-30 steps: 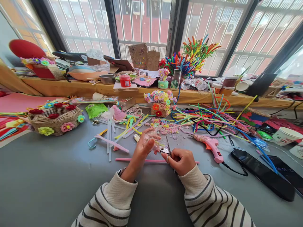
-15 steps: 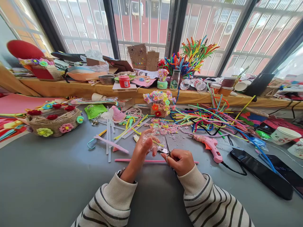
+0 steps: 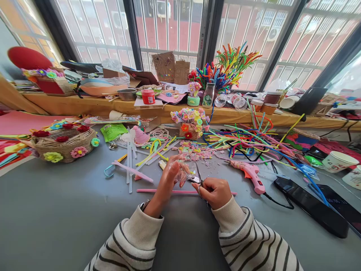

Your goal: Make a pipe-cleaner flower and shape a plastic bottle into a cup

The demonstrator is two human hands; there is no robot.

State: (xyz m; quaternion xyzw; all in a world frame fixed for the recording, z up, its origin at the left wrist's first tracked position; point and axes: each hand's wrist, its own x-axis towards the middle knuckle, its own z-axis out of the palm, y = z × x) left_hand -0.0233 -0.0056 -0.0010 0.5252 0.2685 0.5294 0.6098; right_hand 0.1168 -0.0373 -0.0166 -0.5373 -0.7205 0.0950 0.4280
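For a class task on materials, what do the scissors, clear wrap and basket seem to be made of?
Scissors: probably metal, judging by the thin, dark blade; its finish is unclear.
Clear wrap: likely thin, shiny plastic, since it is see-through and crinkled.
Basket: apparently matte twine or cord, from its rough, tan woven strands.

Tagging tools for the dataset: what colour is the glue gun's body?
Pink; the glue gun's body shows in the head view, the only one.
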